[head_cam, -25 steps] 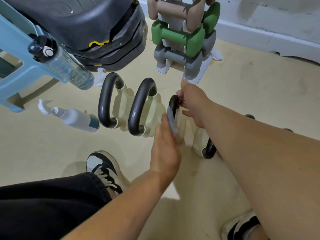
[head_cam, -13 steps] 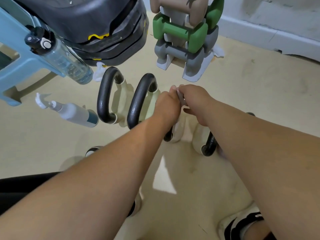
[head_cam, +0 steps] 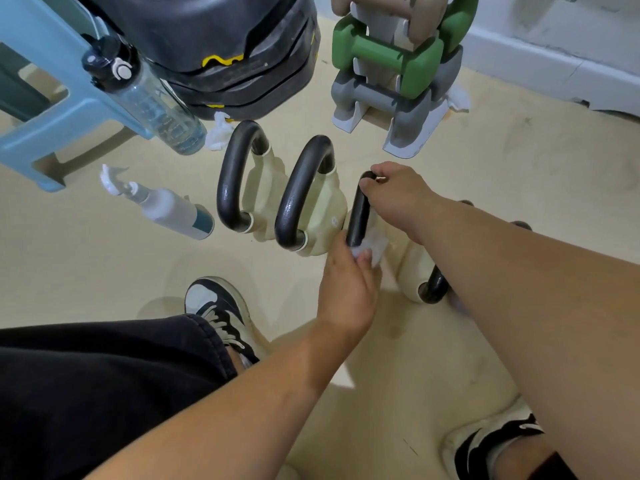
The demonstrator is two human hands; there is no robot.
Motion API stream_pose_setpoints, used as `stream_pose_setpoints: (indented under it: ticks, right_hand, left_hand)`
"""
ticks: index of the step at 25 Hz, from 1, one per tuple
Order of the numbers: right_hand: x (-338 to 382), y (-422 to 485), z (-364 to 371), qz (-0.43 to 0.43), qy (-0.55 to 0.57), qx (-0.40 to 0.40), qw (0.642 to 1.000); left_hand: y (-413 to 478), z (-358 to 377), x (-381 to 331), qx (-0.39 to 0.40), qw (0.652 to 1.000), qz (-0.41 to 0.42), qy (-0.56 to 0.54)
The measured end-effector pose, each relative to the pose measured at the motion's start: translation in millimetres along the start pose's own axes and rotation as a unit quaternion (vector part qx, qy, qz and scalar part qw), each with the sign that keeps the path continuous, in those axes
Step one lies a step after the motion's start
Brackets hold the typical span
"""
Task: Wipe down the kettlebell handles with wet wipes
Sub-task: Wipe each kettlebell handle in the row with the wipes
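change: left hand (head_cam: pixel 348 289), fingers clamped on wet wipe (head_cam: pixel 375 245), has slid down to the lower end of third handle (head_cam: pixel 358 209)
right hand (head_cam: pixel 398 199): fingers curled round handle top
task: one full pass done

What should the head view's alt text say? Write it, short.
The left hand holds a wipe round the near end of a kettlebell's black handle while the right hand grips its far end. Two more kettlebells stand to the left, beside a spray bottle lying on the floor.
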State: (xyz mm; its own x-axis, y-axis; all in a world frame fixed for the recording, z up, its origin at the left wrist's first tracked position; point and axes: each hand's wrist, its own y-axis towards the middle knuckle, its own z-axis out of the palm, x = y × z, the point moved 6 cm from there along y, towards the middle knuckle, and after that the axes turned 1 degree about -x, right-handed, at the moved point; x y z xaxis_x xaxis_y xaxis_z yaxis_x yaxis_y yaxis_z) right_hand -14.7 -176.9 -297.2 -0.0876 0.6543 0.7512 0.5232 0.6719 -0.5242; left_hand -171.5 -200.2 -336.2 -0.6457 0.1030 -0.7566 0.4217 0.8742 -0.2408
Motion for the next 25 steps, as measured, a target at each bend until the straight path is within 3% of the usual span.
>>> stream_pose_setpoints:
  ticks: [3, 6, 11, 15, 20, 23, 25]
  right_hand:
    - [4, 2, -1, -0.001, 0.004, -0.019, 1.0]
    - [0, 6, -6, 0.01, 0.039, -0.029, 0.999]
    - [-2, 11, -10, 0.018, 0.043, -0.032, 0.998]
    - [0, 2, -6, 0.033, 0.02, 0.001, 0.999]
    - [5, -4, 0, 0.056, 0.021, -0.006, 0.998]
    - [2, -4, 3, 0.061, 0.028, -0.021, 0.998]
    - [-2, -5, 4, 0.065, 0.043, -0.025, 0.997]
  left_hand:
    - [45, -2, -37, -0.003, 1.0, -0.01, 0.025]
    - [87, 3, -52, 0.013, 0.995, -0.077, -0.055]
    - [34, 1, -29, -0.05, 0.998, 0.012, -0.036]
    - [-10, 6, -7, 0.009, 1.0, 0.027, 0.003]
    - [6, -15, -3, 0.056, 0.979, 0.14, 0.135]
    - [5, -28, -3, 0.05, 0.988, 0.107, 0.099]
    - [-6, -35, 8, 0.0, 1.0, -0.009, -0.008]
